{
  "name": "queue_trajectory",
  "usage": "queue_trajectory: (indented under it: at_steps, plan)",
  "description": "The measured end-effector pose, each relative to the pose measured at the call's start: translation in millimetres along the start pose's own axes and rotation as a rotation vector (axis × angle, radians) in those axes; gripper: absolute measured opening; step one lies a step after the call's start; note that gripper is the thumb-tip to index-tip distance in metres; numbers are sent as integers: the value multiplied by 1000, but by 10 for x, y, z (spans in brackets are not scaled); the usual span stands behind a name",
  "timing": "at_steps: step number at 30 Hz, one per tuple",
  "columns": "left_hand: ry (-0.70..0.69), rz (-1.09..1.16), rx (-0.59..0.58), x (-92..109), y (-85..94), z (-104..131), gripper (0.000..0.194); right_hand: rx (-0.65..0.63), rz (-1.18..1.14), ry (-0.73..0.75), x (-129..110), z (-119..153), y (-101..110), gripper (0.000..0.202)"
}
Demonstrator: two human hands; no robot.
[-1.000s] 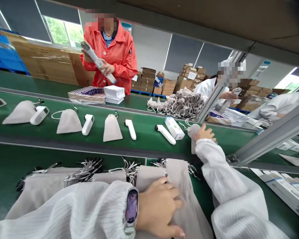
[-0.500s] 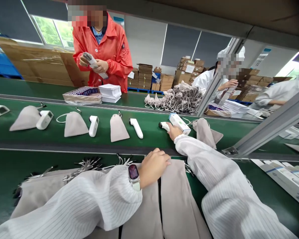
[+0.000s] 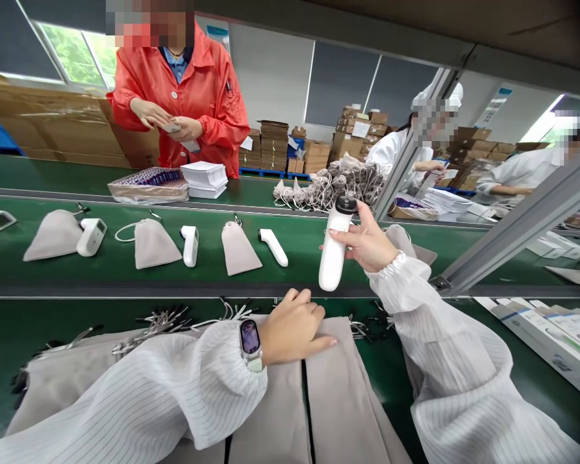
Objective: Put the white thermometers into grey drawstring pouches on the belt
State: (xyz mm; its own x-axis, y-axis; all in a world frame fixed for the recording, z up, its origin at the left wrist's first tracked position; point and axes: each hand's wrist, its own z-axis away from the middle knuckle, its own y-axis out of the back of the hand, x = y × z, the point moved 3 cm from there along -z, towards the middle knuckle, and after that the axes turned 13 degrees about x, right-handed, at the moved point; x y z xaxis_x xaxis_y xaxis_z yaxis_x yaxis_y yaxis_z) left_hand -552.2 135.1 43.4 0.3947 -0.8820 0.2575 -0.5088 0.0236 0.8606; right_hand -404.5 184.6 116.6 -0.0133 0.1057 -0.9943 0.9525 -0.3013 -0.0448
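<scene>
My right hand (image 3: 372,240) grips a white handheld infrared thermometer (image 3: 332,261) with a black round end, held up above the green belt (image 3: 299,274). My left hand (image 3: 292,327), a watch on its wrist, rests open on a stack of flat grey drawstring pouches (image 3: 341,374), thumb spread out. More pouches (image 3: 77,364) lie under my left forearm, their cords bunched at the far end. Across the belt, a grey pouch (image 3: 239,248) lies beside another thermometer (image 3: 273,247). Behind my right hand a further pouch (image 3: 400,238) is partly hidden.
A metal post (image 3: 493,238) slants up at right, with white boxes (image 3: 560,341) nearer me. Beyond the belt are a co-worker in a red jacket (image 3: 183,103), a stack of white paper (image 3: 203,180) and a heap of pouches (image 3: 338,183). Two co-workers in white stand at right.
My right hand has lifted the thermometer off the belt and turned it upright. My left hand stays on the pouches, its thumb now spread. The red-jacketed co-worker's hands have shifted.
</scene>
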Motion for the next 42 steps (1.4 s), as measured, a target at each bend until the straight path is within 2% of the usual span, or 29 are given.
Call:
queue_trajectory:
  at_steps: [3, 8, 11, 14, 16, 18, 20, 22, 23, 25, 27, 28, 29, 32, 33, 34, 35, 36, 38, 39, 40, 41, 42]
  plan:
    - [62, 172, -4, -56, 87, -8, 29, -3, 13, 11, 9, 14, -11, 75]
    - [332, 461, 77, -194, 259, -25, 23, 2, -29, 36, -18, 33, -12, 68]
    - [450, 542, 148, -226, 322, -32, 24, -27, -48, 37, -20, 65, -48, 63]
    - [511, 651, 172, -221, 359, -44, 25, -1, -72, 43, -24, 58, -56, 59]
    - [525, 763, 163, -214, 381, -59, 23, 14, -56, 18, -15, 44, -53, 48]
    - [511, 788, 251, -235, 433, -79, 20, -65, 20, -45, 26, 62, -97, 35]
    - [488, 692, 409, -284, 505, -91, 15, -235, 122, -121, 110, 141, -208, 27]
    - [477, 567, 523, -342, 559, -94, 12, -409, 158, -197, 216, 271, -361, 31]
    - [478, 525, 538, -371, 574, -97, 12, -459, 166, -229, 268, 335, -433, 37]
    - [477, 467, 534, -420, 603, -106, 12, -480, 204, -256, 347, 415, -528, 48]
    - [479, 414, 521, -446, 662, -112, 14, -394, 304, -193, 368, 373, -500, 57]
    - [508, 397, 485, -449, 698, -113, 16, -291, 341, -101, 344, 293, -425, 58]
    - [554, 391, 397, -441, 728, -111, 20, -148, 365, 26, 301, 183, -309, 57]
    - [679, 450, -14, -336, 801, -80, 35, 377, 435, 404, 172, -154, 142, 46]
    - [689, 492, -95, -287, 831, -69, 38, 469, 459, 429, 174, -229, 244, 46]
    - [683, 536, -106, -244, 866, -67, 39, 461, 465, 387, 207, -276, 286, 47]
    - [670, 576, -44, -216, 903, -73, 38, 357, 442, 306, 264, -282, 256, 48]
    - [659, 603, 66, -204, 940, -82, 37, 168, 391, 213, 334, -238, 153, 49]
    - [623, 607, 260, -204, 987, -95, 34, -325, 241, 91, 460, -5, -198, 49]
    - [589, 581, 316, -206, 1000, -100, 33, -541, 166, 82, 499, 134, -376, 50]
    - [543, 540, 336, -208, 1008, -105, 33, -681, 104, 97, 522, 237, -512, 51]
    - [489, 481, 328, -211, 1013, -108, 32, -724, 57, 118, 533, 274, -587, 50]
    - [433, 405, 297, -218, 1013, -106, 28, -665, 31, 144, 533, 233, -585, 48]
